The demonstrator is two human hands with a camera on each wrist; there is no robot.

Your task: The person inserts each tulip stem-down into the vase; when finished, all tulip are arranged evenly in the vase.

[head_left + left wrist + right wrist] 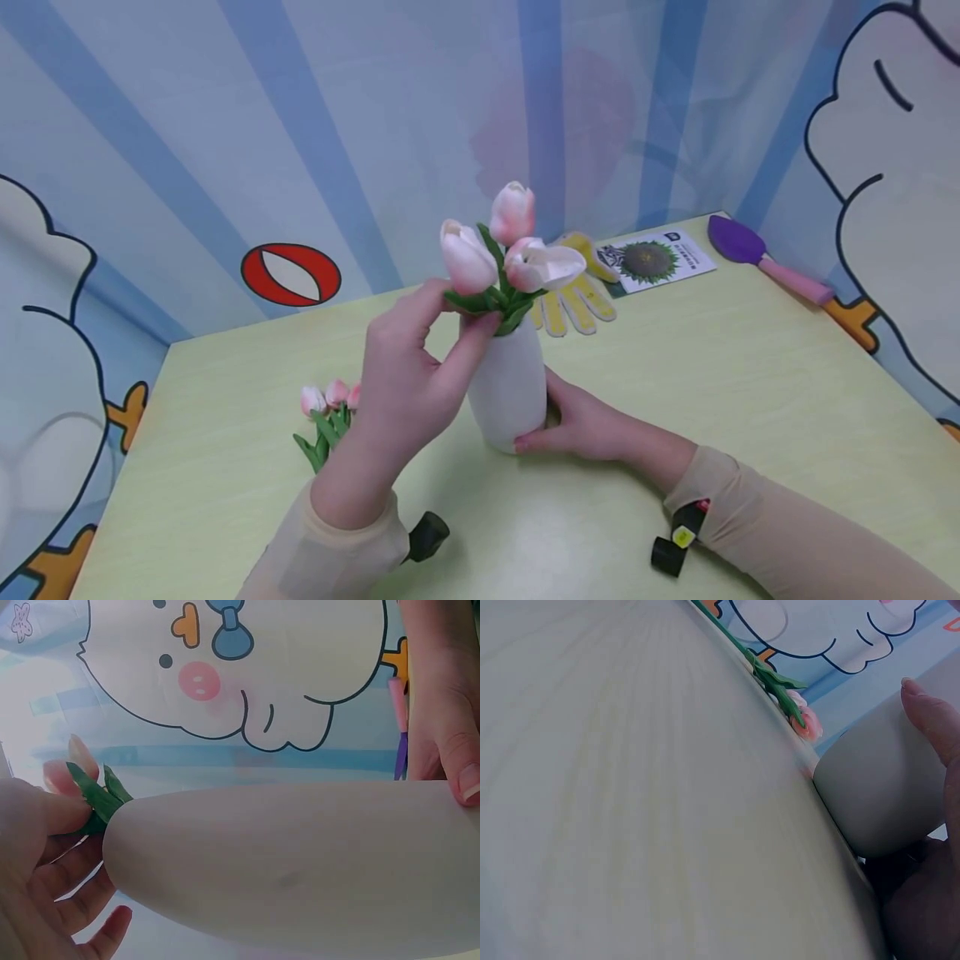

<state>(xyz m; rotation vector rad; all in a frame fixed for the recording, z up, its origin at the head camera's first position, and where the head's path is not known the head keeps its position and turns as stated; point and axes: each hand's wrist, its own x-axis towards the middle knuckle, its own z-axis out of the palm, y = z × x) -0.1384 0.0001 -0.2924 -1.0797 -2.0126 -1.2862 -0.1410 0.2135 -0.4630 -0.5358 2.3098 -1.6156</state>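
Note:
A white vase (pixel 512 392) stands upright on the table, holding several pink-and-white artificial tulips (pixel 469 260) with green leaves. At its mouth, my left hand (pixel 408 362) pinches the tulips' leaves and stems between thumb and index finger. The left wrist view shows these green leaves (pixel 101 796) by the thumb, with the other fingers loosely bent beside the rim. Low on the vase, my right hand (pixel 588 423) grips its side, thumb across the front near the base. The stems inside the vase are hidden.
More tulips (pixel 330 412) lie on the table at the left, partly behind my left forearm. Toward the back are a yellow-and-white glove (pixel 577 304), a card with a round plant picture (pixel 656 260), and a purple trowel (pixel 738 242) with a pink handle. A printed curtain (pixel 375 125) borders the table.

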